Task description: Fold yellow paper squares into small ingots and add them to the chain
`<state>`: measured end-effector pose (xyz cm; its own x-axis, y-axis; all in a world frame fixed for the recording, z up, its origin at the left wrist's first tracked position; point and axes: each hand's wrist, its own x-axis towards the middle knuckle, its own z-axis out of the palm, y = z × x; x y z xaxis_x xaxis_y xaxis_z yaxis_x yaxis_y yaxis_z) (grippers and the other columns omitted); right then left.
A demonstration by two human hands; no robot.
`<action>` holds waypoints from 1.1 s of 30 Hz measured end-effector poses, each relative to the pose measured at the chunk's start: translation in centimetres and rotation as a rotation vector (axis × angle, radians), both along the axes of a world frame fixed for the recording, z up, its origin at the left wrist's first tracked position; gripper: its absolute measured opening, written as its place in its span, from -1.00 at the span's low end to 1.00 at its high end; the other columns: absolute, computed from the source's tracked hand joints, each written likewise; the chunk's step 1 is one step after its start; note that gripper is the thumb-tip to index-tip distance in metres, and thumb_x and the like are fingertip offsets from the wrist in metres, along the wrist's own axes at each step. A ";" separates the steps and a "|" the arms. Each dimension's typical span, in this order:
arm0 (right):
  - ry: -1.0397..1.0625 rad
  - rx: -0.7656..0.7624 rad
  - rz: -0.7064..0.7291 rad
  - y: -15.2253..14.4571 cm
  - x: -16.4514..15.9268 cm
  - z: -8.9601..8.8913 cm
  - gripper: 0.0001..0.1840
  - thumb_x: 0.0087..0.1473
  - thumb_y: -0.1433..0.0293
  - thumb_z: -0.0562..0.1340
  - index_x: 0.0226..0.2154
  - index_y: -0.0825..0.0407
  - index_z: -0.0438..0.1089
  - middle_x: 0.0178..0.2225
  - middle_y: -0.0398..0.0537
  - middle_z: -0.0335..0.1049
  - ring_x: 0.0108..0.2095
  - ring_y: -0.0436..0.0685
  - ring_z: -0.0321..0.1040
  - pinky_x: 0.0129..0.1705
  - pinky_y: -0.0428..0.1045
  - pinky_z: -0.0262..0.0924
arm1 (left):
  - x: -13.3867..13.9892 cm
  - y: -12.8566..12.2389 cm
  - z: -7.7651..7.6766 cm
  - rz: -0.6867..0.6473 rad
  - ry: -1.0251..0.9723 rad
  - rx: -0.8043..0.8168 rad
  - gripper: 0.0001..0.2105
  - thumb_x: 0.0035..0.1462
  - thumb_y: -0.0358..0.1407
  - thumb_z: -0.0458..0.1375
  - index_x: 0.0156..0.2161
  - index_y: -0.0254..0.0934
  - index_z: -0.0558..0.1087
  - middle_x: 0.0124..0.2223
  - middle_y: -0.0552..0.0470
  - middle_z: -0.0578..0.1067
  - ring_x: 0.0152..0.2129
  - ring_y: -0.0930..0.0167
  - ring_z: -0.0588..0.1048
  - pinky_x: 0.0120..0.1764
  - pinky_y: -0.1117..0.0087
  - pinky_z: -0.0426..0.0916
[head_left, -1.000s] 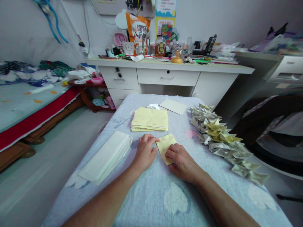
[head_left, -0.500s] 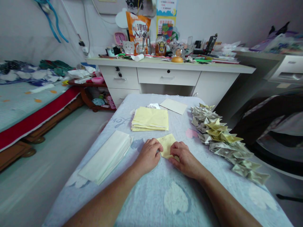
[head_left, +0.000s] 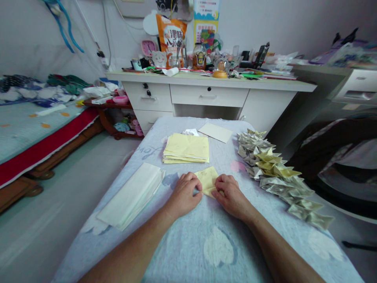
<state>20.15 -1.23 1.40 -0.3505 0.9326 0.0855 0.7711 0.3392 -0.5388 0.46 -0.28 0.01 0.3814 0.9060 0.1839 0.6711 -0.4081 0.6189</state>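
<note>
Nearer me than the yellow paper stack (head_left: 186,146), I pinch a small yellow sheet (head_left: 207,177) from both sides, left hand (head_left: 187,192) and right hand (head_left: 229,192) closed on its near edges, seemingly to steady it for folding. Folded paper pieces (head_left: 272,169) sit right of the stack, apparently out of my way. My hands face each other, knuckles up, fingers curled.

Lighting cool, diffuse, moderately dim; source undetermined. Streaked glare on floor (head_left: 73,188). Soft shadow on table (head_left: 176,251) near the right forearm (head_left: 273,243). Wide-angle stretching at edges. Marks on yellow paper (head_left: 207,177) too indistinct to read.
</note>
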 end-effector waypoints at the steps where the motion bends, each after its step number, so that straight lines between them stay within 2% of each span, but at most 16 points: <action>1: -0.001 0.000 -0.013 0.0 0.0 0.0 -0.80 0.09 0.39 0.20 -0.55 0.06 0.31 -0.28 -0.07 0.29 -0.20 0.12 0.15 -0.15 0.03 0.03 | 0.0 0.0 0.0 -0.003 -0.002 0.002 -0.93 -0.02 -0.43 0.13 -0.38 -0.24 0.38 -0.23 0.04 0.34 -0.20 0.35 0.32 -0.09 0.29 0.23; 8: -0.016 0.003 -0.049 0.1 0.0 0.0 -0.78 0.10 0.36 0.19 -0.55 0.05 0.33 -0.28 -0.07 0.28 -0.20 0.12 0.15 -0.15 0.03 0.04 | 0.0 0.1 0.0 -0.003 0.012 0.014 -0.95 0.04 -0.42 0.11 -0.38 -0.24 0.41 -0.24 0.03 0.35 -0.21 0.35 0.33 -0.11 0.31 0.23; 13: -0.036 -0.004 0.026 -0.1 0.2 0.1 -0.82 0.00 0.25 0.29 -0.43 0.02 0.40 -0.21 -0.05 0.28 -0.16 0.16 0.14 -0.11 0.06 0.03 | 0.1 0.1 0.1 0.001 0.030 -0.001 -0.94 0.05 -0.42 0.11 -0.38 -0.24 0.42 -0.23 0.03 0.35 -0.20 0.35 0.33 -0.10 0.30 0.23; 15: -0.041 -0.006 0.040 -0.1 0.2 0.2 -0.83 -0.03 0.27 0.32 -0.40 0.01 0.41 -0.21 -0.05 0.28 -0.16 0.16 0.14 -0.10 0.07 0.03 | 0.1 0.1 0.1 0.001 0.033 -0.003 -0.94 0.05 -0.42 0.12 -0.38 -0.24 0.42 -0.23 0.03 0.35 -0.20 0.35 0.32 -0.10 0.30 0.23; 19: -0.031 -0.025 0.017 0.0 0.1 0.2 -0.93 0.00 0.39 0.28 -0.46 0.03 0.39 -0.23 -0.07 0.29 -0.16 0.14 0.15 -0.11 0.06 0.02 | 0.0 0.2 0.0 0.000 0.029 0.000 -0.95 0.05 -0.42 0.13 -0.38 -0.24 0.42 -0.23 0.03 0.35 -0.20 0.35 0.32 -0.10 0.30 0.23; 26: -0.003 -0.037 0.011 0.1 0.3 0.0 -0.86 0.02 0.42 0.26 -0.53 0.05 0.35 -0.24 -0.07 0.30 -0.16 0.14 0.16 -0.10 0.06 0.02 | 0.1 0.3 0.0 0.004 0.035 0.002 -0.96 0.05 -0.42 0.13 -0.39 -0.25 0.41 -0.24 0.03 0.35 -0.21 0.35 0.32 -0.11 0.31 0.23; 33: 0.005 -0.041 0.086 0.4 0.9 -0.4 -0.79 -0.08 0.42 0.33 -0.59 0.06 0.30 -0.23 -0.10 0.32 -0.16 0.12 0.19 -0.10 0.04 0.04 | 0.0 0.2 0.2 -0.014 0.019 0.002 -0.94 0.03 -0.43 0.14 -0.41 -0.23 0.42 -0.24 0.04 0.36 -0.21 0.36 0.33 -0.10 0.31 0.22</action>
